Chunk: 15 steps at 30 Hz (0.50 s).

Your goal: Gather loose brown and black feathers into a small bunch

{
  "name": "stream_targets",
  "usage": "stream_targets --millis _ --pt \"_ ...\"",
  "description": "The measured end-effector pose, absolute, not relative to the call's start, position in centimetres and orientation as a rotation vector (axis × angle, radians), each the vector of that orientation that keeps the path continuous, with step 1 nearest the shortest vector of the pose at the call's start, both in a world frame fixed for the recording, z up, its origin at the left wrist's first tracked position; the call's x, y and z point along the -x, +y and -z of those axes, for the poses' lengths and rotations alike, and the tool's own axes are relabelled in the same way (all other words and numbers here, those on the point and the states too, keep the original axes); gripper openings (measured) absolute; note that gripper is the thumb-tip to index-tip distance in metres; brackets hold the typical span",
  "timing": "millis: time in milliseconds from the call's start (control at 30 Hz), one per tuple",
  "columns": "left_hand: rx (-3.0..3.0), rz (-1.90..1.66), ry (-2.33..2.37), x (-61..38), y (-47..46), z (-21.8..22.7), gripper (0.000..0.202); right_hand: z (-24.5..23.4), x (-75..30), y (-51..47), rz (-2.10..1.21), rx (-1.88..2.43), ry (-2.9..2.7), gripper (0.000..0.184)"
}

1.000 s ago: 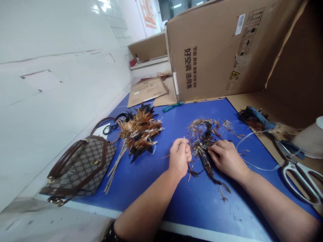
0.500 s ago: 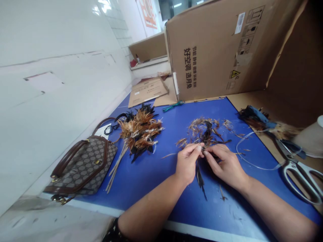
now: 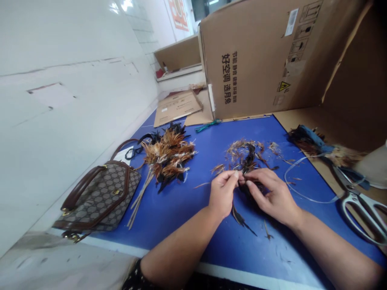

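Over the blue tabletop point(image 3: 178, 211), the left hand point(image 3: 223, 192) and the right hand point(image 3: 270, 195) are pinching dark feathers point(image 3: 239, 218) between them — each grip is narrow, thumb near finger, the pinched part mostly hidden. Brown feather bunches point(image 3: 167, 155) lie near the handbag point(image 3: 104, 197).

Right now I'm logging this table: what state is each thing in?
Left hand: pinched shut; contents unclear
Right hand: closed around dark feathers
Feather bunch: lying, unheld
Handbag: set down, unheld
Loose feathers: scattered
Scissors: lying, unheld
Clear strip: curved
Large box: standing
Cardboard sheet: lying flat
Teal cord: lying bunched
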<state>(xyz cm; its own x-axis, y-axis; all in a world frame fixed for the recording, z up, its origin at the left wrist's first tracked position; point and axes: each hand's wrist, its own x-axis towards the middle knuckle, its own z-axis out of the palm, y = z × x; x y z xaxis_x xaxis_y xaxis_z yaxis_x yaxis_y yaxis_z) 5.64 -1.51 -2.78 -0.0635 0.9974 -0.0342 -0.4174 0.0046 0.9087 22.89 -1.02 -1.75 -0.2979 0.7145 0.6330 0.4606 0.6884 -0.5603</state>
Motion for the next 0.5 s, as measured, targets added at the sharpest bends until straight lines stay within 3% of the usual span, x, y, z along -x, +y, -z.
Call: stream_targets --millis 133,500 --pt "-0.843 -1.230 0.908 -5.4 -1.7 2.1 0.033 1.6 -23.4 -0.6 -0.368 0.908 -1.878 0.035" --pt "-0.934 -1.190 0.948 -5.3 -1.8 1.7 0.030 1.0 -23.9 0.9 -0.360 0.841 -2.021 0.031"
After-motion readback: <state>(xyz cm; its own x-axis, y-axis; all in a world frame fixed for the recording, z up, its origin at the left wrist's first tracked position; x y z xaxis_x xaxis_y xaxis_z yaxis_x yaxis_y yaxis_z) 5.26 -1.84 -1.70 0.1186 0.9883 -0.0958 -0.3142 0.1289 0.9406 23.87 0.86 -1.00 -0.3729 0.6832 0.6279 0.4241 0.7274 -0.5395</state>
